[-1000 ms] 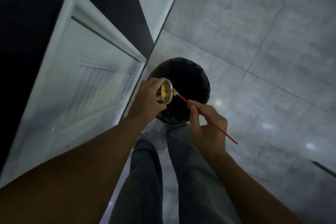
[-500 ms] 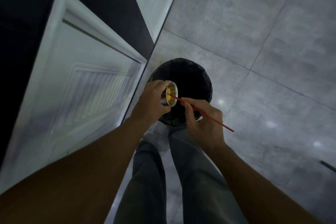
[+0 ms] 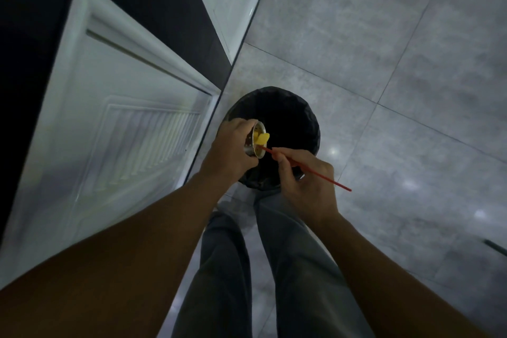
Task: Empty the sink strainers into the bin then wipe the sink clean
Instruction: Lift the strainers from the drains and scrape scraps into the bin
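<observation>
Grey trouser legs (image 3: 227,269) fill the bottom of your view, with both forearms reaching out over them toward the bin.

Your right hand (image 3: 307,181) is curled shut around a thin red stick (image 3: 323,176), held like a pen, with its tip poked into the mouth of the strainer. Your left hand (image 3: 227,151) is wrapped around the metal sink strainer (image 3: 253,143), gripping its perforated wall and tipping it on its side so the open mouth faces right, over the bin.

A yellow scrap (image 3: 262,138) sits half out of the strainer's rim, above the dark opening of the black-lined bin (image 3: 310,123). That is where you could slip. The strainer hangs over the bin's left part, near its edge, so a flick of the stick toward you could send the scrap onto the grey floor tiles (image 3: 384,35) or your trousers instead of into the liner. Prying hard could also twist the strainer in your grip, and I judge it would drop straight into the bin.

Beyond the bin, the white cabinet door (image 3: 123,118) stands just beside it on the left.
</observation>
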Demonstrator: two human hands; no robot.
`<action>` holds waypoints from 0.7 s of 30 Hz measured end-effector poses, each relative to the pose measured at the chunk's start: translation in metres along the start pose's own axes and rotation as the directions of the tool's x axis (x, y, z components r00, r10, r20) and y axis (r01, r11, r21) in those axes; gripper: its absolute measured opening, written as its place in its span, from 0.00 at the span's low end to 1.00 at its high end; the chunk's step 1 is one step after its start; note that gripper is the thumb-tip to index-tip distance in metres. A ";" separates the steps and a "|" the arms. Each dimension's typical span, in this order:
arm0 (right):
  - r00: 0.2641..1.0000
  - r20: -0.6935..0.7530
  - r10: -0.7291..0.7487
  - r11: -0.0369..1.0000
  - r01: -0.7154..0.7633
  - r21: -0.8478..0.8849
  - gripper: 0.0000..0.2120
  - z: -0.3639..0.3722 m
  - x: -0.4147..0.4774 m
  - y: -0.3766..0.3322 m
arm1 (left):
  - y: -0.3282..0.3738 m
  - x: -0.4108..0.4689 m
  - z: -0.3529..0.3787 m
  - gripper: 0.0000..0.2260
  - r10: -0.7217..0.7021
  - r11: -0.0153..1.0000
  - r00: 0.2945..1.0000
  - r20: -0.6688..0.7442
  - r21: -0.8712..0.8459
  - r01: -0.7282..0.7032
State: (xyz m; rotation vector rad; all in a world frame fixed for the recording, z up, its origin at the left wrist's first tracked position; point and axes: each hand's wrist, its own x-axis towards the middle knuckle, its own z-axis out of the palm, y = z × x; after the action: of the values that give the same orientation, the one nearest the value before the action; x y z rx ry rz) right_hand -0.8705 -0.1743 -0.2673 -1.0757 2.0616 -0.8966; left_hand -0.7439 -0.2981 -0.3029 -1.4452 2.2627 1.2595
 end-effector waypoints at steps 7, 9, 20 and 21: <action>0.998 -0.063 0.003 1.000 -0.003 -0.001 0.09 -0.012 -0.004 0.012 | -0.005 0.003 -0.002 0.34 -0.057 0.998 0.998 -0.001 0.038 0.057; 0.998 -0.046 -0.030 0.999 0.032 0.025 0.09 -0.010 -0.003 0.010 | -0.003 0.003 -0.002 0.35 -0.063 0.997 0.998 0.014 0.039 0.062; 1.000 0.016 -0.022 0.999 0.023 -0.023 0.09 -0.006 0.004 0.014 | -0.007 0.000 0.001 0.35 -0.109 0.994 0.994 0.013 -0.005 0.109; 1.000 0.008 -0.013 0.999 0.013 -0.030 0.09 -0.010 0.003 0.016 | -0.008 0.000 0.001 0.35 -0.120 0.993 0.993 0.014 -0.006 0.120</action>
State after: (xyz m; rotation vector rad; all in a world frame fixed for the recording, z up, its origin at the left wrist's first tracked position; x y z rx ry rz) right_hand -0.8859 -0.1671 -0.2751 -1.1083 2.0697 -0.8687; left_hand -0.7377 -0.2983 -0.3082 -1.5452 2.1296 1.2374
